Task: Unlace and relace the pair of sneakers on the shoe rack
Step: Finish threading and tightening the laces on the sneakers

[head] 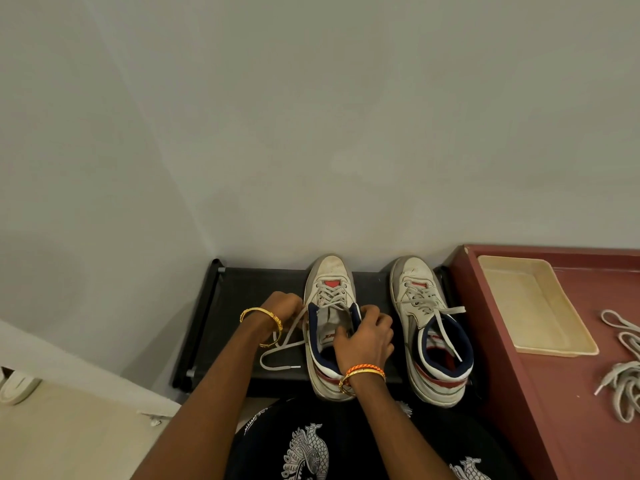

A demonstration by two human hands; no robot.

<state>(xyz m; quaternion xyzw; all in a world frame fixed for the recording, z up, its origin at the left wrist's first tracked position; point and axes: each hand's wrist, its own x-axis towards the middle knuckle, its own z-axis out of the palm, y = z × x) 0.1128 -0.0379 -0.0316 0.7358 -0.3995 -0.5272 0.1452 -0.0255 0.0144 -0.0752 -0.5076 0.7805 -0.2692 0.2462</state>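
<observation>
Both forearms reach forward from the bottom of the view to the left sneaker, which stands toe-to-wall on the black shoe rack. The left hand sits at the shoe's outer side, wrist bent, its fingers curled and pinching the grey lace close to the upper eyelets. A gold bangle circles that wrist. From the pinch the lace drops in a long loose loop over the rack surface, its tipped end lying beside the shoe's side wall.

The right hand rests over the sneaker's open collar, back of the hand up, fingers curled round the tongue and the navy-lined edge at the top of the lacing; whether it also holds a lace end cannot be told. An orange and gold bracelet sits on that wrist, above the shoe's heel.

The right sneaker stands just beside the first, also toe to the wall, apart from both hands, its lace ends hanging loose across the collar and into the opening.

To the right, a reddish-brown table butts against the rack. On it lie a shallow cream tray and, nearer the right edge, a heap of spare grey laces. The person's dark patterned clothing fills the lower centre. A pale wall rises behind everything.
</observation>
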